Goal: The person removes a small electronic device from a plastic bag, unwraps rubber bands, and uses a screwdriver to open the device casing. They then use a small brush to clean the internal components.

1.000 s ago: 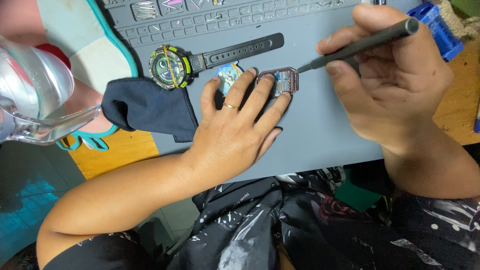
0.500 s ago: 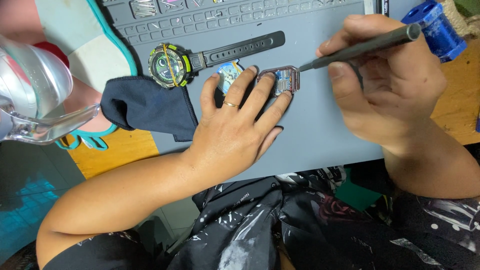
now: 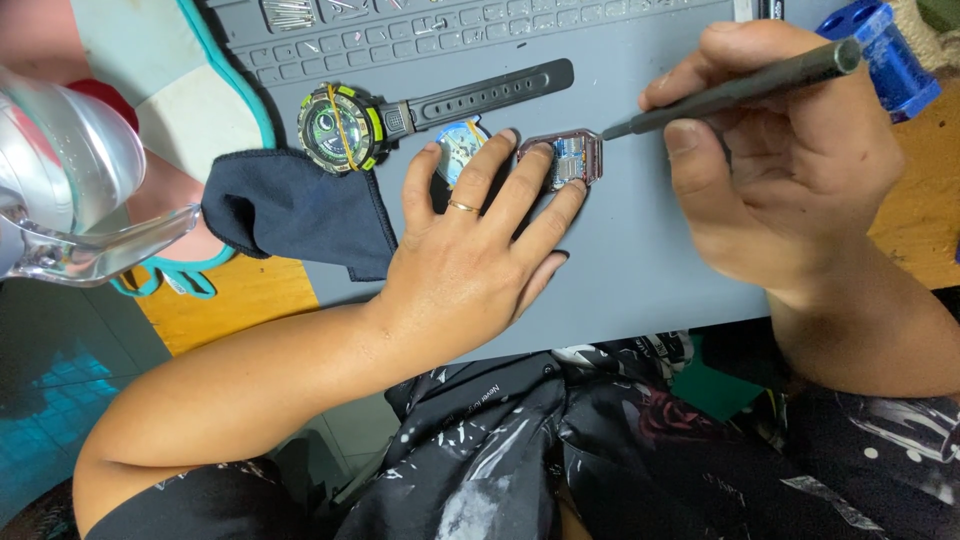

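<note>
Two hands were mid-job: left hand (image 3: 470,270) pinned the opened watch case (image 3: 566,160) on the grey mat (image 3: 640,260) with spread fingertips, right hand (image 3: 790,170) gripped a dark tool (image 3: 735,88), tip just beside the case, back off, reassembly pending.

- Two hands: left hand (image 3: 470,260), right hand (image 3: 790,170).
- One dark tool (image 3: 735,90).
- One small watch case (image 3: 568,160).
- One round blue part (image 3: 458,148).
- One whole watch (image 3: 345,125) with a strap.
- One dark cloth (image 3: 290,210).
- One grey mat (image 3: 640,260).
- One blue holder (image 3: 895,60).
- One ring (image 3: 462,207).
- Perhaps one clear lens (image 3: 60,190), blurred at the edge.
</note>
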